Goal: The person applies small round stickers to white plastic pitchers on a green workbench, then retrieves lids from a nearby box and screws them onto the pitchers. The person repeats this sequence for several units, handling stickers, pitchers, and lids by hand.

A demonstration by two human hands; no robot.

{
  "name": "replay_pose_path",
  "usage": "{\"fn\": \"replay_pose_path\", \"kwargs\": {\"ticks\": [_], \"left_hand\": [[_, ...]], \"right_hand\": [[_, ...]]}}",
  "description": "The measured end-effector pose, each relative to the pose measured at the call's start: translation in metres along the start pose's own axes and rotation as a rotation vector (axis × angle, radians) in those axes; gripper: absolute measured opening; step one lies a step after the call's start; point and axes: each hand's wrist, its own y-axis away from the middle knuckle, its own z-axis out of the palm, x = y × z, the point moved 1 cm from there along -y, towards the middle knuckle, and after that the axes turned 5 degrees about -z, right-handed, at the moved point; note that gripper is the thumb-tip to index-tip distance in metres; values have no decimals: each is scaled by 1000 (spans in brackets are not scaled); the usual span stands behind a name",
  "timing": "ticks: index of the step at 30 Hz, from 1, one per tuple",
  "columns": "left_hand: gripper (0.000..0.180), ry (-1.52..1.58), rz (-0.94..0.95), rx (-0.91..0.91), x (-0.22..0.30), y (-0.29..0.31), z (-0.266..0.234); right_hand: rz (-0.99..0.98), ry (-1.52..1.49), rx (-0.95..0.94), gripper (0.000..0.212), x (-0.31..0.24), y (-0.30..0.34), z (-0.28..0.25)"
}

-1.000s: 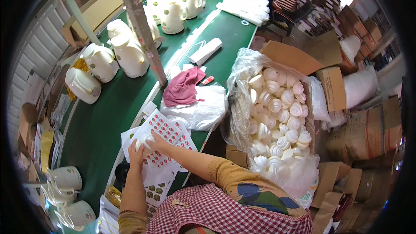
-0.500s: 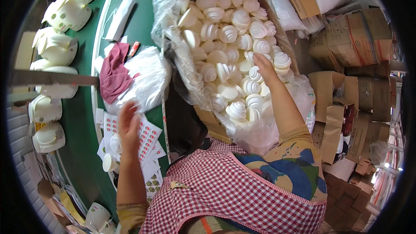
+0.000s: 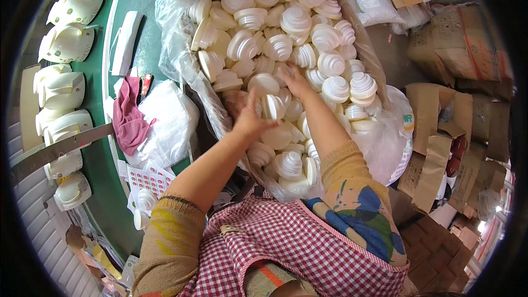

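Note:
A large box lined with clear plastic (image 3: 179,27) is heaped with cream-white plastic pieces (image 3: 278,47), round with stepped, ringed domes. Both my hands reach into the heap. At its left part my left hand (image 3: 247,114) has its fingers spread, beside a ringed piece (image 3: 273,107). My right hand (image 3: 294,80) lies further in, its fingers stretched down against the pieces near the middle. Some fingertips of each hand are hidden or slightly blurred, and neither visibly lifts a piece.
On the green belt table (image 3: 151,33) to the left lie a maroon cloth (image 3: 127,115), a white plastic bag (image 3: 168,118) and sticker sheets (image 3: 146,181), with ringed pieces (image 3: 146,201) beside them. White bowl-like products (image 3: 66,88) line its far side. Cartons (image 3: 434,132) stack at the right.
My left hand has swung from above the sticker sheets rightward into the box. My right hand has shifted left within the heap. The view has moved slightly too.

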Motion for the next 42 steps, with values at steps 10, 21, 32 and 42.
{"fn": "replay_pose_path", "kwargs": {"ticks": [10, 21, 32, 42], "left_hand": [[124, -222, 174, 24, 19, -26, -6], [68, -292, 377, -7, 23, -10, -16], [53, -447, 569, 68, 102, 91, -59], [38, 60, 188, 435, -110, 298, -101]], "right_hand": [[137, -240, -216, 87, -10, 6, 16], [198, -276, -473, 70, -31, 53, -5], [-20, -543, -412, 62, -84, 140, -34], [23, -184, -993, 66, -99, 243, 206]]}}
